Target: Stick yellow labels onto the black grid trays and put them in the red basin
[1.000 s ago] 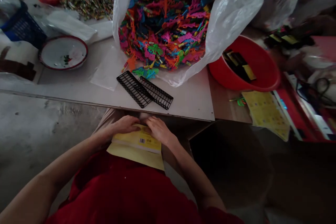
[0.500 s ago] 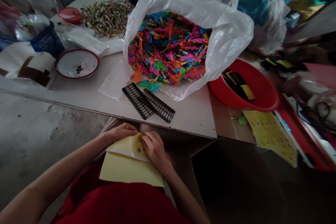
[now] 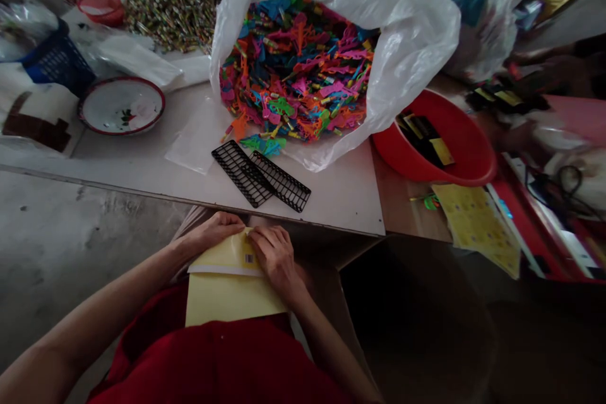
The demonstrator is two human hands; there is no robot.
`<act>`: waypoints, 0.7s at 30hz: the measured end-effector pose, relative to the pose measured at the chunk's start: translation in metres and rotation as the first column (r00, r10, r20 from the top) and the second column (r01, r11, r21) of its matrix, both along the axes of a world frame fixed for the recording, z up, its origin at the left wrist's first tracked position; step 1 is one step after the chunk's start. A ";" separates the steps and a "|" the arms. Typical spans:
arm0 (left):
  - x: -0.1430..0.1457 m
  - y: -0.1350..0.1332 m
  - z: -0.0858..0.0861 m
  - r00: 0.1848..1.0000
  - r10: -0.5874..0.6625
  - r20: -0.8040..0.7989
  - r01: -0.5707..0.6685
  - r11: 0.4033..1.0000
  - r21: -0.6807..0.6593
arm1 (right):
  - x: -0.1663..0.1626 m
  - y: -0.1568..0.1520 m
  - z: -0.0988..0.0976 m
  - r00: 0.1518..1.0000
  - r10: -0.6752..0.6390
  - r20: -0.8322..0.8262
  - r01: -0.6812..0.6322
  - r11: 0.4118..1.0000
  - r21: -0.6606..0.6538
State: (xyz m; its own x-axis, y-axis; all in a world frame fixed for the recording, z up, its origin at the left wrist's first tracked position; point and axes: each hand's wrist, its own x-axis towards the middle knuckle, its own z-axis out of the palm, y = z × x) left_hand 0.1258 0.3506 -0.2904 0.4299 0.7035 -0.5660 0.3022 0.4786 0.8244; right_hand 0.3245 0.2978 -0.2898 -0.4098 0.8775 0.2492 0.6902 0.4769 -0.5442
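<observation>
A yellow label sheet (image 3: pixel 222 257) with a small barcode lies over my lap, its far edge bent up between my hands. Below its white border a plain pale-yellow part (image 3: pixel 231 300) spreads toward my red top. My left hand (image 3: pixel 220 228) pinches the far edge of the sheet near its middle. Right beside it, my right hand (image 3: pixel 277 260) is closed on the same edge, fingers bent over the printed side. The fingertips nearly meet, and what lies under them is hidden. On the table just beyond are two black plastic grids (image 3: pixel 260 175), one partly overlapping the other.
A white plastic bag (image 3: pixel 411 69) full of colourful plastic pieces stands open on the table (image 3: pixel 341 202). To the left are an enamel bowl (image 3: pixel 122 107) and a blue basket (image 3: pixel 59 63). On the right are a red basin (image 3: pixel 468 145) and another yellow sheet (image 3: pixel 478 221).
The camera view has shifted a little, so the table things sit higher and further left. Both hands keep hold of the sheet, whose lower part now lies straighter.
</observation>
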 end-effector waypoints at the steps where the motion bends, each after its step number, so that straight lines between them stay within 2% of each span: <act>1: -0.001 0.001 0.001 0.998 -0.047 -0.031 0.048 0.998 0.038 | -0.002 0.002 0.000 0.999 -0.023 -0.032 0.022 0.999 -0.025; 4: -0.006 0.008 0.001 0.978 -0.180 -0.105 0.195 0.968 0.160 | -0.006 0.010 0.000 0.974 -0.028 -0.224 0.004 0.994 -0.106; 6: -0.014 0.013 0.001 0.959 -0.236 -0.157 0.266 0.941 0.211 | -0.005 0.017 0.005 0.881 -0.065 -0.468 -0.037 0.978 -0.206; 7: -0.020 0.015 0.000 0.947 -0.254 -0.197 0.297 0.926 0.232 | -0.002 0.022 0.009 0.786 -0.130 -0.605 -0.040 0.965 -0.259; 8: -0.026 0.016 -0.002 0.931 -0.267 -0.247 0.327 0.912 0.248 | 0.004 0.028 0.014 0.654 -0.213 -0.726 -0.028 0.952 -0.305; 10: -0.039 0.014 -0.005 0.876 -0.308 -0.371 0.418 0.869 0.264 | 0.023 0.042 0.028 0.342 -0.346 -0.874 0.043 0.934 -0.354; 12: -0.046 0.011 -0.006 0.782 -0.325 -0.531 0.536 0.786 0.308 | 0.052 0.058 0.043 0.084 -0.350 -0.933 0.173 0.927 -0.332; 13: -0.046 0.011 -0.005 0.729 -0.308 -0.611 0.596 0.724 0.346 | 0.068 0.065 0.049 0.011 -0.324 -0.946 0.236 0.920 -0.313; 14: -0.043 0.013 -0.002 0.684 -0.262 -0.681 0.647 0.649 0.400 | 0.082 0.070 0.053 -0.023 -0.306 -0.952 0.292 0.908 -0.299; 15: -0.036 0.019 0.003 0.657 -0.187 -0.730 0.681 0.564 0.468 | 0.094 0.074 0.056 -0.021 -0.310 -0.950 0.331 0.895 -0.300; 17: -0.017 0.039 0.012 0.653 0.001 -0.758 0.697 0.391 0.601 | 0.106 0.075 0.057 0.051 -0.384 -0.922 0.360 0.868 -0.341; 18: -0.006 0.053 0.017 0.654 0.082 -0.752 0.697 0.322 0.641 | 0.107 0.074 0.055 0.113 -0.440 -0.891 0.349 0.857 -0.379; 19: 0.004 0.068 0.019 0.648 0.145 -0.748 0.701 0.272 0.660 | 0.104 0.072 0.052 0.181 -0.492 -0.851 0.327 0.847 -0.420; 21: 0.019 0.096 0.018 0.607 0.189 -0.772 0.736 0.234 0.636 | 0.096 0.067 0.042 0.287 -0.550 -0.785 0.257 0.833 -0.490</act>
State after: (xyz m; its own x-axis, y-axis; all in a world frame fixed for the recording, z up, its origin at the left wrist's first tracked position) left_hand 0.1444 0.4465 -0.2719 0.6078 0.7859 0.1137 0.7838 -0.6167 0.0733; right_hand 0.4204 0.3652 -0.2474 0.3379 0.9411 -0.0136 -0.1818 0.0511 -0.9820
